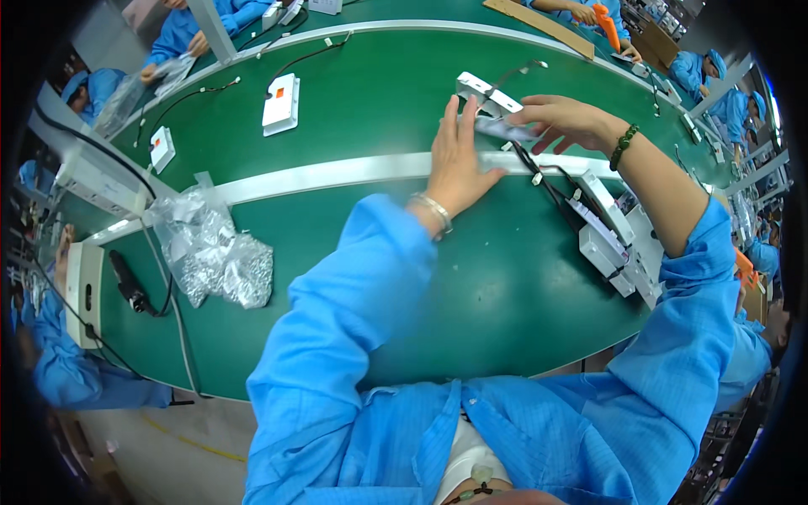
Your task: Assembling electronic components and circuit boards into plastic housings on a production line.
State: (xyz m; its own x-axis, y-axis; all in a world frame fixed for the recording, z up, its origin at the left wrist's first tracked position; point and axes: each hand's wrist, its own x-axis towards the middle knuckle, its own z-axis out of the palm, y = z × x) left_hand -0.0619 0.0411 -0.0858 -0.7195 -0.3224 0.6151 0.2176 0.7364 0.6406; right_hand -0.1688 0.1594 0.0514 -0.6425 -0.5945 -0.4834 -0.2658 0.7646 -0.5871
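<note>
On yr table (505, 316): bags (227, 257) L, stacked housings (599, 249) R, both yr side of the rail (324, 173); behind it, 2 boxes (280, 108) L, 1 unit (502, 99) R of ctr

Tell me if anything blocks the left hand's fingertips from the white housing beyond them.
Nothing visible blocks the left hand: its fingertips are right by the white housing. A blurred grey piece is between that hand and the right hand, on the housing's near side, to the fingertips' right.
</note>
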